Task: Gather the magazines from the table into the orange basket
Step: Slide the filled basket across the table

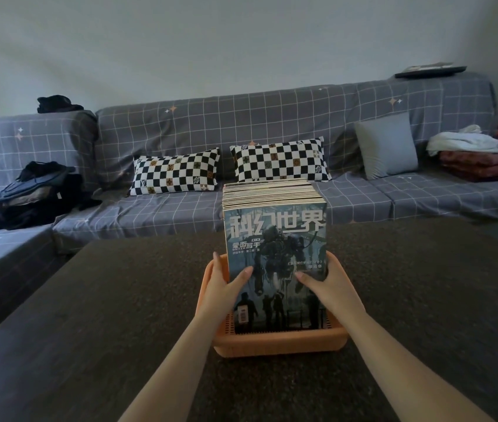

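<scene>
Orange basket (281, 341) is taking the upright magazine stack (275, 239), long axis running near-to-far, while left hand (223, 287) and right hand (328, 286) are gripping its flanks equally.

The front magazine (275, 254) in the stack carries the large white title "科幻世界" across the top of its cover. Below it at the left stands "蒙面写手" with the small word "WRITER" under it. A barcode sticker (243, 313) sits near the cover's lower left; its digits are too small to read.
</scene>
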Demonstrator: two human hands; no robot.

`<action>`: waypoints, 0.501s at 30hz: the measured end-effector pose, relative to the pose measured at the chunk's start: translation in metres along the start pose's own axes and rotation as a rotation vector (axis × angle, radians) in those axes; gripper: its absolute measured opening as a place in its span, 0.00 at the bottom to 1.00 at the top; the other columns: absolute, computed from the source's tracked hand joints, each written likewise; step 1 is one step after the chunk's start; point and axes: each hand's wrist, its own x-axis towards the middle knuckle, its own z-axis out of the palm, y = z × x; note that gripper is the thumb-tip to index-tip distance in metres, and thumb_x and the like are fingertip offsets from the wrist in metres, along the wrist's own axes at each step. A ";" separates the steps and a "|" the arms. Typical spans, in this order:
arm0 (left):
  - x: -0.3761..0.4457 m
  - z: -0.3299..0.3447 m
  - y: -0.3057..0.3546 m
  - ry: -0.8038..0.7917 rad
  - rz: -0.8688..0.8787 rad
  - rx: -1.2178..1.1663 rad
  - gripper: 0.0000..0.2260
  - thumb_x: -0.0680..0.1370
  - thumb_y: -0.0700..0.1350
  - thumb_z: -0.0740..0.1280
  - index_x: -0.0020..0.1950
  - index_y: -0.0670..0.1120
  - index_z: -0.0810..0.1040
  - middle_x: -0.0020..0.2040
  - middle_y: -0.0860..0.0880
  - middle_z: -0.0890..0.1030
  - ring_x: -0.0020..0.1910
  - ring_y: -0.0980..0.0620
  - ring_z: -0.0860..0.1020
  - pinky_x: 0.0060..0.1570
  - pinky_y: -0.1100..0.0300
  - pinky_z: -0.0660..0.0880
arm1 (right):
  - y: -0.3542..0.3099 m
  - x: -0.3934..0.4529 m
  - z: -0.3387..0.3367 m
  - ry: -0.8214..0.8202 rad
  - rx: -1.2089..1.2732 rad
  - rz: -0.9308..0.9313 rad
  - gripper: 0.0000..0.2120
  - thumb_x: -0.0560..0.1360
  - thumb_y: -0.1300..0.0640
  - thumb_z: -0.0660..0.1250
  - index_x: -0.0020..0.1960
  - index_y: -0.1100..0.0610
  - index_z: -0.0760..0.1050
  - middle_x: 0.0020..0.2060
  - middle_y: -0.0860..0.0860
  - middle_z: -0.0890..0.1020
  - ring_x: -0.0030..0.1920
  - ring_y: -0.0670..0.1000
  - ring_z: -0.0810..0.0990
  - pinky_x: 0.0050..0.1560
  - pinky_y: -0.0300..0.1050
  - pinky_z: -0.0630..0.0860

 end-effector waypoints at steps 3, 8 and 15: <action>-0.017 -0.015 -0.010 0.182 0.103 0.363 0.44 0.74 0.58 0.68 0.79 0.50 0.41 0.79 0.49 0.52 0.76 0.43 0.55 0.71 0.39 0.58 | 0.006 -0.016 -0.008 0.161 -0.204 -0.102 0.37 0.70 0.52 0.73 0.74 0.53 0.59 0.68 0.51 0.70 0.67 0.52 0.69 0.64 0.47 0.67; -0.044 -0.034 -0.035 0.113 -0.117 0.253 0.45 0.74 0.57 0.69 0.79 0.45 0.43 0.78 0.43 0.58 0.75 0.43 0.60 0.71 0.44 0.59 | 0.022 -0.043 -0.020 0.158 -0.356 0.075 0.45 0.68 0.44 0.72 0.75 0.56 0.53 0.74 0.56 0.61 0.73 0.58 0.60 0.69 0.55 0.60; -0.053 -0.051 -0.059 -0.107 -0.390 -0.567 0.35 0.67 0.42 0.73 0.73 0.45 0.65 0.61 0.40 0.78 0.56 0.42 0.79 0.54 0.47 0.76 | 0.042 -0.065 -0.029 -0.059 0.429 0.463 0.37 0.70 0.47 0.70 0.74 0.51 0.58 0.68 0.54 0.70 0.66 0.56 0.69 0.68 0.58 0.64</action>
